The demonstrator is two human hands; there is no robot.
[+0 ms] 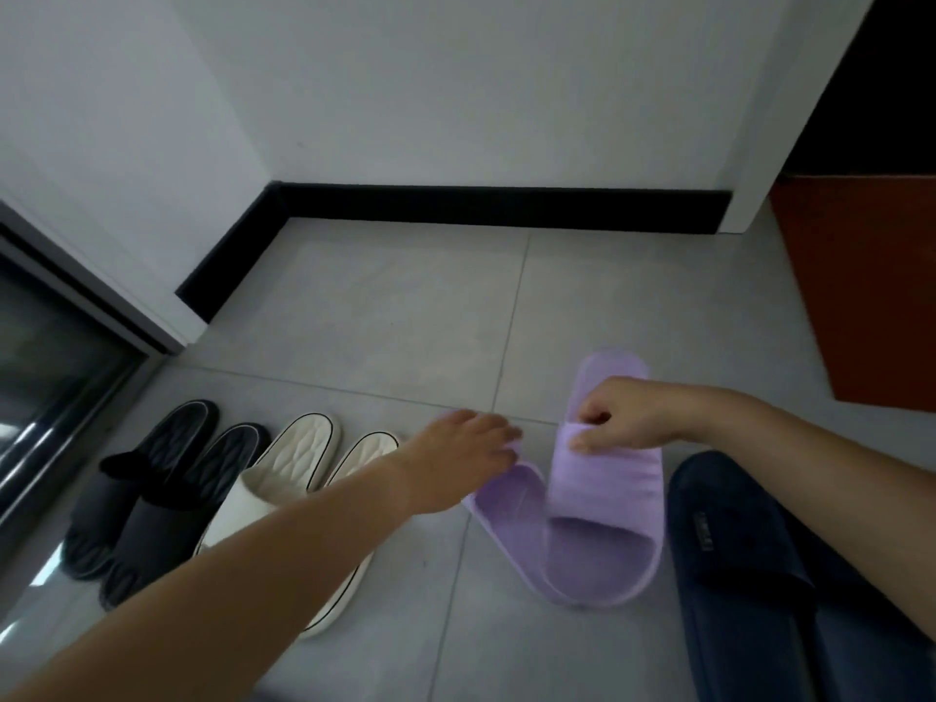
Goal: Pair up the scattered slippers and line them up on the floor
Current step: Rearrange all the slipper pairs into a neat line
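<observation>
My right hand (615, 415) pinches the strap of one purple slipper (602, 473), thumb under the strap's edge and fingers curled over it; the slipper's far end points toward the wall and its near end lies close to me on the floor (405, 316). The second purple slipper (499, 491) lies at an angle to the first, their near ends meeting so the two make a V. My left hand (468, 448) reaches over that second slipper with fingers stretched fairly straight, the fingertips on or at its far end; I cannot tell whether they grip it, as the hand is blurred.

To the left of the purple ones, two cream slippers (299, 450) lie side by side on the floor, parallel, with dark trim along their soles; my left forearm crosses over the nearer parts of them. Further left, two black slippers (152, 478) lie side by side in the same line, just beside a dark glass door (45, 377) with a metal frame at the left edge of the floor.

To the right of the purple pair, near my right forearm, lie navy slippers (749, 564), one plainly seen with a small label on its strap, the other partly cut off at the lower right.

The grey tiled floor runs back to a white wall (456, 93) with a black skirting board (481, 202). An orange-red surface (861, 296) lies at the right.
</observation>
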